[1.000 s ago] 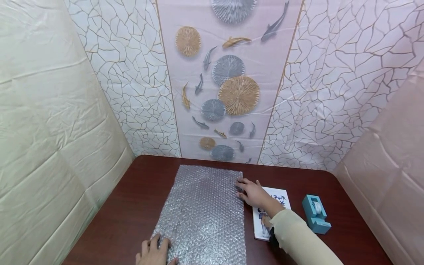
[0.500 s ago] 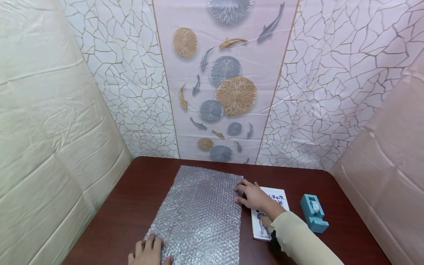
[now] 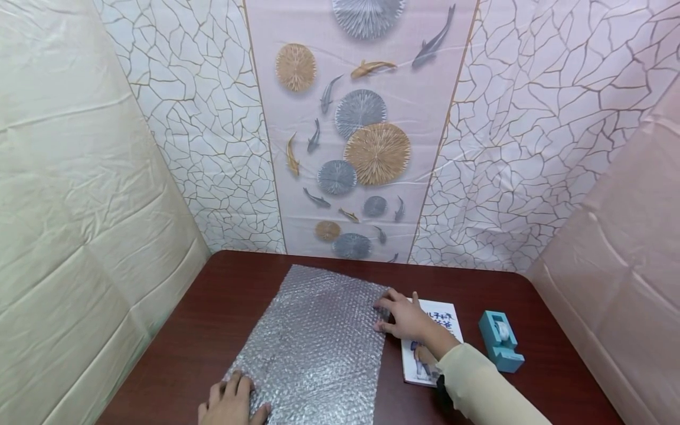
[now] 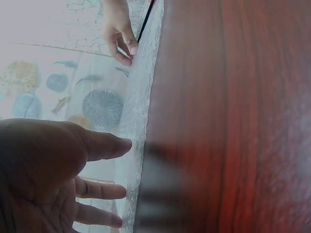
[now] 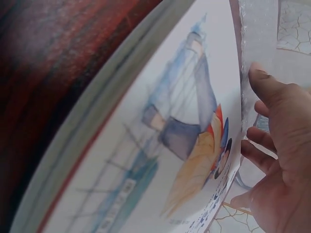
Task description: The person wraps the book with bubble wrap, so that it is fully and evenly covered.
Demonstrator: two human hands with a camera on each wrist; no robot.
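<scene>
A sheet of bubble wrap (image 3: 319, 336) lies flat on the dark red-brown table, turned slightly askew. At its near left edge my left hand (image 3: 228, 401) rests with spread fingers; the left wrist view shows the thumb (image 4: 109, 145) and fingertips touching the wrap. My right hand (image 3: 406, 319) touches the far right corner of the sheet with its fingertips, thumb apart from the fingers. Under the right forearm lies a white picture book (image 3: 443, 321), partly hidden by the hand and sleeve. Its illustrated cover also fills much of the right wrist view.
A teal tape dispenser (image 3: 501, 342) with a roll of tape stands right of the book. The table (image 3: 186, 336) meets a patterned wall covering (image 3: 350, 147) at the back, with quilted panels (image 3: 69, 236) on both sides.
The near end of the bubble wrap has swung left along with my left hand. Its far right corner has shifted slightly nearer. My right hand stays at that corner.
</scene>
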